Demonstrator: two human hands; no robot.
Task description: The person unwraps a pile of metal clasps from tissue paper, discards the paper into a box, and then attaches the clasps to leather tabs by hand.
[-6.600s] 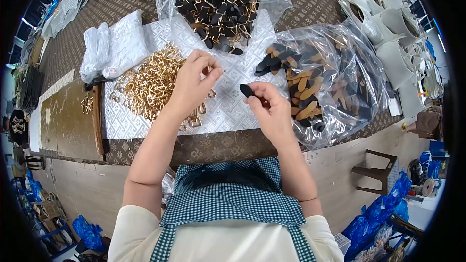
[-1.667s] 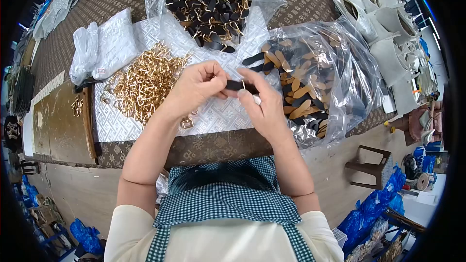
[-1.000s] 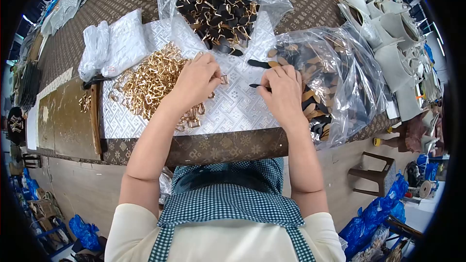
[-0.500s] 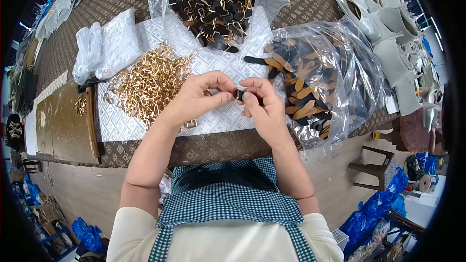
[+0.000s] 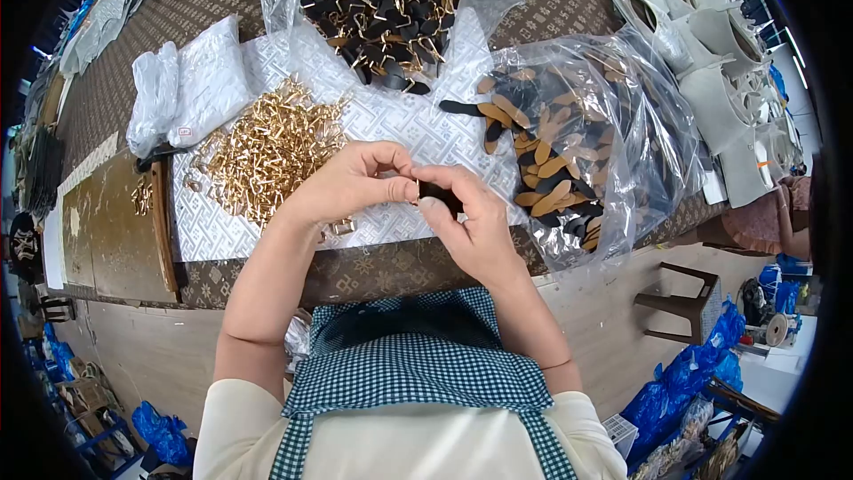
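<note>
Above the table's near edge my two hands meet, fingertip to fingertip. My right hand (image 5: 471, 218) is closed around a black leather tab (image 5: 442, 196), its thumb pressed on the near side. My left hand (image 5: 360, 185) pinches at the tab's left end, where a sliver of a gold metal buckle (image 5: 417, 188) shows; most of it is hidden by the fingers. Left of my left hand lies a heap of gold buckles (image 5: 267, 147). To the right, black and brown leather tabs (image 5: 551, 169) spill from a clear plastic bag (image 5: 657, 133).
Beyond my hands, an open clear bag (image 5: 284, 0) holds black tabs fitted with gold hardware. White plastic packets (image 5: 209, 80) lie at left beside a brown board (image 5: 120, 222). Pale leather pieces (image 5: 724, 80) are stacked at right. A brown stool (image 5: 680, 302) stands on the floor; another person sits at far right.
Both hands have shifted slightly left and down with the tab. The right fingers now wrap further over it, and the buckle is less visible. A person's arm shows more at far right.
</note>
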